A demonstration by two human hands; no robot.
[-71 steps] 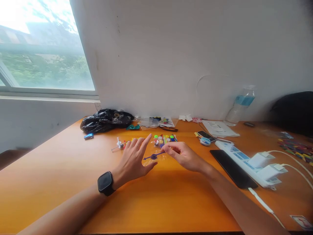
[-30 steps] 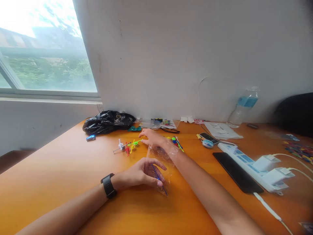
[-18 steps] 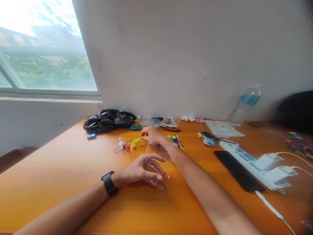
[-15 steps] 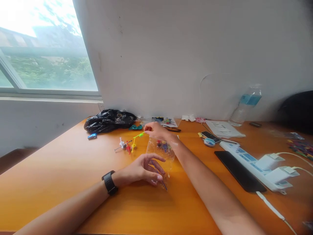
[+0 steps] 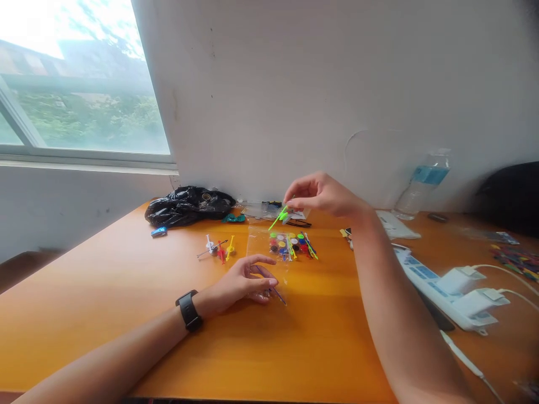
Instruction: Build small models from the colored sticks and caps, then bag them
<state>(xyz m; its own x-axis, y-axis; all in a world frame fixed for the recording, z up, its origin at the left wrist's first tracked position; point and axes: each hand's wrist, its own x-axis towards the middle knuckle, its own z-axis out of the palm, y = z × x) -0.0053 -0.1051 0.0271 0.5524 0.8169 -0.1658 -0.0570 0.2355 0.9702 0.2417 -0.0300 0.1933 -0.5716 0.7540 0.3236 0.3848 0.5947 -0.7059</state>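
My left hand (image 5: pixel 238 285), with a dark watch on its wrist, rests low over the table. Its curled fingers hold a thin dark blue stick (image 5: pixel 278 295), with clear plastic showing around them. In the air beyond, my right hand (image 5: pixel 324 193) pinches a bright green plastic stick with a rounded part (image 5: pixel 278 217). Below it, small coloured discs and sticks (image 5: pixel 290 244) lie in a group by a clear plastic bag (image 5: pixel 259 240). Left of these stand a white piece (image 5: pixel 209 244), a red piece (image 5: pixel 221 253) and a yellow piece (image 5: pixel 230 248), with a screw-like metal rod (image 5: pixel 206 254) among them.
A black plastic bag (image 5: pixel 189 205) and a small blue object (image 5: pixel 159 232) lie at the back left. On the right are a white power strip (image 5: pixel 433 283) with chargers, a partly hidden dark phone (image 5: pixel 440 318) and a clear bottle (image 5: pixel 421 185).
My right hand has risen and moved right from beside the yellow piece, carrying the green stick. The coloured discs and sticks are now uncovered. My left hand has barely moved.
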